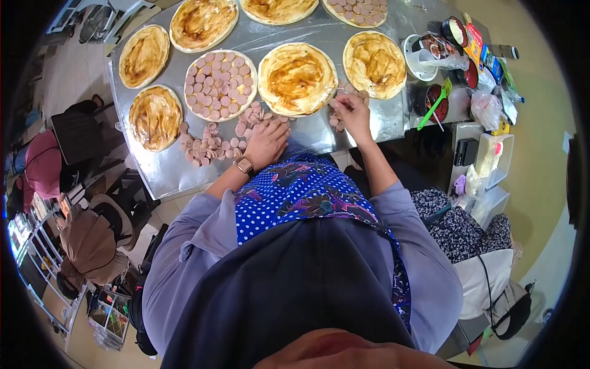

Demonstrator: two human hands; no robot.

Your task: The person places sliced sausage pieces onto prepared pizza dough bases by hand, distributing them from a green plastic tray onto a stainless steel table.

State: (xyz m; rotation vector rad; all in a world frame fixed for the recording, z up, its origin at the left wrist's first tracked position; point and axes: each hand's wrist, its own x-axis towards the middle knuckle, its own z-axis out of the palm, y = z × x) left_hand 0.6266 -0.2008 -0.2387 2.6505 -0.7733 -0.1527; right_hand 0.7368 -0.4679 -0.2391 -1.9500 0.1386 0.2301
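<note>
My left hand (268, 144) lies palm down on a loose heap of sausage slices (208, 147) near the table's front edge, its fingers stretched over them. My right hand (354, 117) is closed in a pinch at the right edge of a sauced dough round (298, 80); a sausage slice seems to be between the fingertips, partly hidden. More slices (337, 122) lie under and beside that hand. Left of the middle round, another dough round (195, 111) is covered with sausage slices. A sauced round (375, 64) without slices lies to the right.
Further sauced rounds (144, 56) stand along the left and back of the metal table (384, 120). At right are a white container (421, 64), a bowl with a green spatula (435, 106), and plastic bags (485, 107). Chairs (114, 221) stand at left.
</note>
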